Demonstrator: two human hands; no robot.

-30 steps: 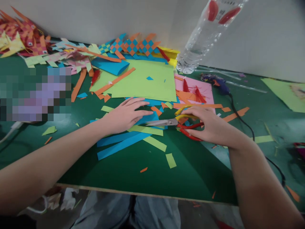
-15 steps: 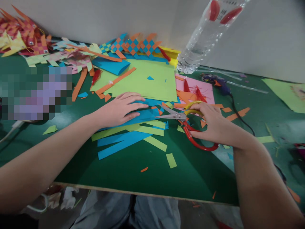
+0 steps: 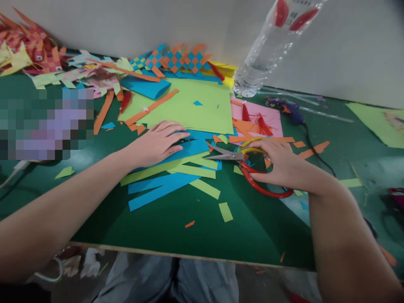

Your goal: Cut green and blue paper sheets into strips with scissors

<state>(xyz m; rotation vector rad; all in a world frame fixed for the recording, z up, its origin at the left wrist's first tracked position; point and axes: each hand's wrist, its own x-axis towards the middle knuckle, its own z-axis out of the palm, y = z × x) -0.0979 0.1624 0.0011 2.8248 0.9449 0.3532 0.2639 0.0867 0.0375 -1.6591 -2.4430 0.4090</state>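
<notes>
My right hand grips a pair of scissors with one yellow and one red handle. The scissors' blades are parted and point left, their tips by the right end of a blue paper piece. Palm down, my left hand rests on blue paper, fingers stretched out and partly covering it. Just below it lie green paper strips and blue paper strips, overlapping one another.
Behind my hands is a stack of light green sheets. Woven paper fish line the wall beside a water bottle. Further right lies a glue gun with a cord. Paper scraps dot the green table.
The scissors have shifted slightly left and their blades are a little closer together. My left hand stays on the blue paper, and the strips look unchanged.
</notes>
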